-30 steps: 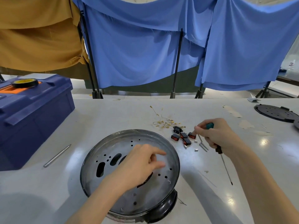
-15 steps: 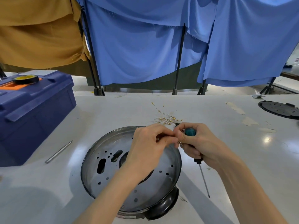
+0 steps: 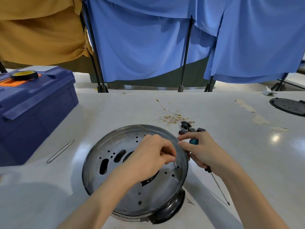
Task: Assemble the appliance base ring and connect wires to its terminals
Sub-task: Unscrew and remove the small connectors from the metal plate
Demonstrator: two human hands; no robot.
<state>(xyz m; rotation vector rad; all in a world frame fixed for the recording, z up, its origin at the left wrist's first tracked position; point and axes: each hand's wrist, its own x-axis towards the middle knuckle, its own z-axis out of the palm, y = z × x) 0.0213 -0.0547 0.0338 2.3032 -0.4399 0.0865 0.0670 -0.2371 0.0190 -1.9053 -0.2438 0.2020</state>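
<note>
Change vs. 0.5 s ago: the hands met fingertip to fingertip at the far-right rim then. The left hand [image 3: 152,157] has since dropped over the plate, thumb and forefinger pinching a small metal pin [image 3: 175,164]. The right hand [image 3: 203,150] has drawn back just outside the rim, its lower fingers wrapped round the screwdriver [image 3: 193,141], forefinger and thumb reaching toward the rim. The switches [image 3: 191,130] show again beyond it.

Surroundings: wires [image 3: 173,117] with gold terminals lie in a loose heap toward the far edge of the table [image 3: 214,126]. Blue toolbox [image 3: 36,111] at the left edge, tape roll [image 3: 24,75] on its lid; metal rod [image 3: 60,151] between toolbox and ring. Black perforated disc [image 3: 288,106] at the right edge. The left forearm covers the plate's centre.

Orientation: base ring [image 3: 115,164] at mid-table near the near edge, perforated face up, black foot [image 3: 168,210] toward the near edge. Pin tilted, tip down-right at a hole by the right rim. Screwdriver shaft runs toward the near-right corner.
</note>
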